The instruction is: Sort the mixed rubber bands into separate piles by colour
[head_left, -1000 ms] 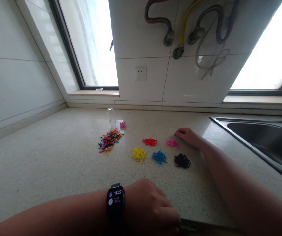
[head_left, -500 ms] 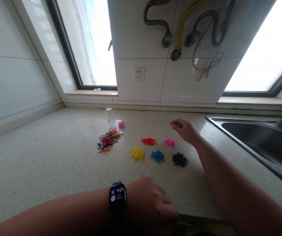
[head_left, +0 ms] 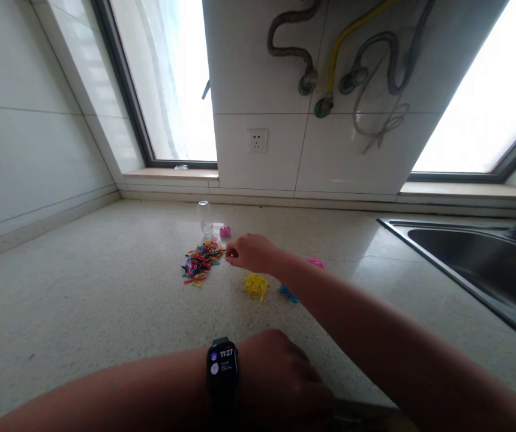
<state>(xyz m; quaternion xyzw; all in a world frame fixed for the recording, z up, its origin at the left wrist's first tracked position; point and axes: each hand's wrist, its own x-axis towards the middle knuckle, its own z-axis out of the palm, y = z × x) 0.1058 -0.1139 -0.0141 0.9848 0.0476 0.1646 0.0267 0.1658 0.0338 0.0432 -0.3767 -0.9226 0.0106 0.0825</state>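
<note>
A mixed pile of small coloured bands [head_left: 200,262], which look like rubber bands, lies on the pale speckled counter [head_left: 118,300]. At its right edge is my right hand [head_left: 251,252], fingers curled and pinched; anything between the fingertips is too small to make out. Below that hand sits a yellow heap of bands [head_left: 255,287]. My right forearm partly covers a blue heap [head_left: 289,293] and a pink heap [head_left: 316,262]; the red and black heaps are hidden. Wearing a watch [head_left: 222,366], my left hand [head_left: 285,378] rests closed at the counter's front edge, its fingertips hidden.
A clear bottle-like container [head_left: 205,220] stands behind the mixed pile, beside a small pink object [head_left: 225,231]. To the right, a metal sink [head_left: 460,276] is set into the counter. The tiled wall behind carries a socket [head_left: 257,141] and hoses [head_left: 339,48].
My right hand has swung left from beyond the pink heap to the mixed pile, its forearm now over the sorted heaps. My left hand stays at the front edge. The view has shifted slightly.
</note>
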